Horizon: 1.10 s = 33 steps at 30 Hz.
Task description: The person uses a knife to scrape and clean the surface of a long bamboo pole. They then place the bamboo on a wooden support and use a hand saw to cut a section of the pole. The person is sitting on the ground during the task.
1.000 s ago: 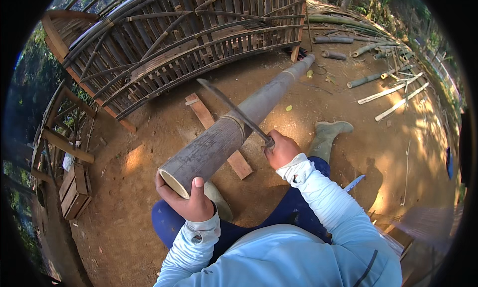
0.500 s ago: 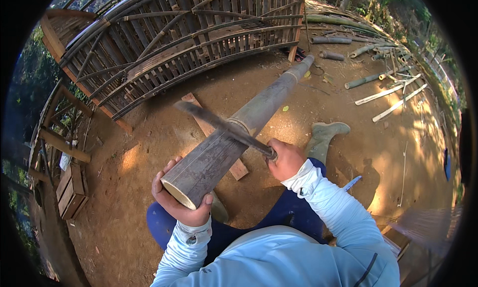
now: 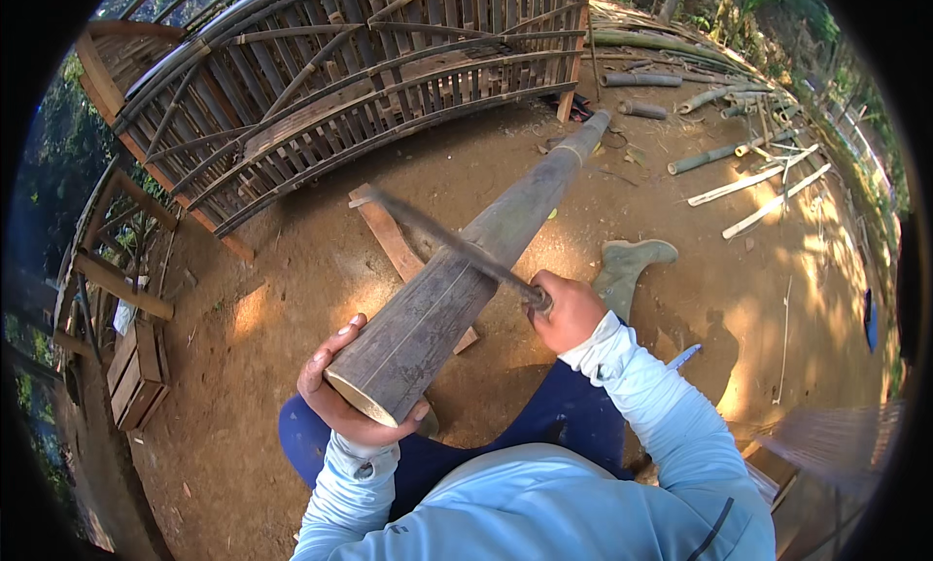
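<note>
A thick grey-brown bamboo pole (image 3: 408, 333) slants away from me, its pale cut end near my lap and its far end close to the slatted structure. My left hand (image 3: 355, 401) is wrapped round the near end from below, with the thumb on the right side and fingers on the left. In my right hand (image 3: 566, 313) is the handle of a machete (image 3: 442, 238), closed in the fist. The long dark blade, slightly blurred, lies across the top of the pole and points to the far left. Beneath the pole, crossing it, is a wooden plank (image 3: 387, 232).
A slatted bamboo structure (image 3: 379, 85) stands at the far side. Bamboo lengths (image 3: 705, 159) and pale split strips (image 3: 768, 206) lie at the far right. A wooden crate (image 3: 138, 376) sits at the left. My boot (image 3: 627, 274) rests on the dirt ground right of the pole.
The pole's near end has shifted slightly right and toward me, along with my left hand, and its surface looks turned. The blade now crosses the pole a little further right.
</note>
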### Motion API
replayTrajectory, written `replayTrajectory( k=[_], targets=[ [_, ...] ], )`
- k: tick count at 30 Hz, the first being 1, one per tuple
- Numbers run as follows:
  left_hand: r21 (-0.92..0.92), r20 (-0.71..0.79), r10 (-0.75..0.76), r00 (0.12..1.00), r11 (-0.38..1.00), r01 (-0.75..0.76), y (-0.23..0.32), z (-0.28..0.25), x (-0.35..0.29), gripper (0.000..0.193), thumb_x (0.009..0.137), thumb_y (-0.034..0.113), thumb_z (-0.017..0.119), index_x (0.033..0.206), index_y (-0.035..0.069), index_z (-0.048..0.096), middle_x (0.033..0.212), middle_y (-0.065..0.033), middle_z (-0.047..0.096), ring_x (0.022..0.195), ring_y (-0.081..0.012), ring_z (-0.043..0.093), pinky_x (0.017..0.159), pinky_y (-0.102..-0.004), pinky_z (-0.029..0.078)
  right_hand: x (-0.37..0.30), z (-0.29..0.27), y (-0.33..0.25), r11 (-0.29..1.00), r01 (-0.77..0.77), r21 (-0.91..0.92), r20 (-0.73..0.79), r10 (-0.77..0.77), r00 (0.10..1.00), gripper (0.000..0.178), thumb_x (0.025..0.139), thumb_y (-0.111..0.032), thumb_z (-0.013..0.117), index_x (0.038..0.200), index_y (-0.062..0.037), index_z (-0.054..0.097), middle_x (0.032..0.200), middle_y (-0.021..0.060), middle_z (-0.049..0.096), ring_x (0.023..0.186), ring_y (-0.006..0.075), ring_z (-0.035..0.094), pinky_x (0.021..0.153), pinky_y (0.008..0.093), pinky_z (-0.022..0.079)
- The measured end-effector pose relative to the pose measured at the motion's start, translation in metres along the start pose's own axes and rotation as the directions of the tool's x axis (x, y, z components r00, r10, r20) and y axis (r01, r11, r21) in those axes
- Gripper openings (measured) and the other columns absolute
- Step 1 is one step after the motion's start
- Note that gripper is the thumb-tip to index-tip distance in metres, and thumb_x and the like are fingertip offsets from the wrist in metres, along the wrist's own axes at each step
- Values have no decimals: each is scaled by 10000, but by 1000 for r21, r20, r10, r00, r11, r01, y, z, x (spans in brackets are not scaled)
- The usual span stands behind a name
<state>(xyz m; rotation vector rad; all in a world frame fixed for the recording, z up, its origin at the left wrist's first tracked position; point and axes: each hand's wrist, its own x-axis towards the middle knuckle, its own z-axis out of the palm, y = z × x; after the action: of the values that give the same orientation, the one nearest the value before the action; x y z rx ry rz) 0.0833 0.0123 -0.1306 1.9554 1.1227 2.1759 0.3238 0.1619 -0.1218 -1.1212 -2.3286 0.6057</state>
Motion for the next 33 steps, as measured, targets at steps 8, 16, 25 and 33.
replayTrajectory(
  k=[8,16,25,33],
  targets=[
    [-77,-216,-57,975,996,41,-12,0,5,1159,558,396,929,1395,182,156,1332,-168,427,1279,-341,451,1100,-508,363,-1,3,-18,993,117,15,-40,-117,992,244,763,-175,715,919,-40,585,762,202,620,747,420,618,643,458,481],
    [-579,-410,-413,813,807,118,-21,6,20,841,716,294,843,1368,57,368,1394,-124,443,1288,-279,437,1094,-441,347,37,38,-7,959,-201,199,-18,209,978,328,745,-232,761,920,-17,586,811,182,651,822,401,630,717,426,503],
    [-622,-377,-422,824,775,112,-33,3,7,644,876,331,676,1391,55,406,1399,-85,479,1293,-260,446,1105,-432,310,35,43,-47,978,205,-34,-85,-207,975,247,793,-163,684,952,-26,554,760,205,609,785,417,620,666,472,482],
    [-604,-419,-509,752,774,187,-28,15,-3,758,787,274,771,1394,35,386,1415,-110,449,1307,-270,424,1111,-460,297,29,41,-52,987,158,0,52,-158,986,186,801,-135,650,911,-27,546,763,222,613,775,434,617,657,482,488]
  ],
)
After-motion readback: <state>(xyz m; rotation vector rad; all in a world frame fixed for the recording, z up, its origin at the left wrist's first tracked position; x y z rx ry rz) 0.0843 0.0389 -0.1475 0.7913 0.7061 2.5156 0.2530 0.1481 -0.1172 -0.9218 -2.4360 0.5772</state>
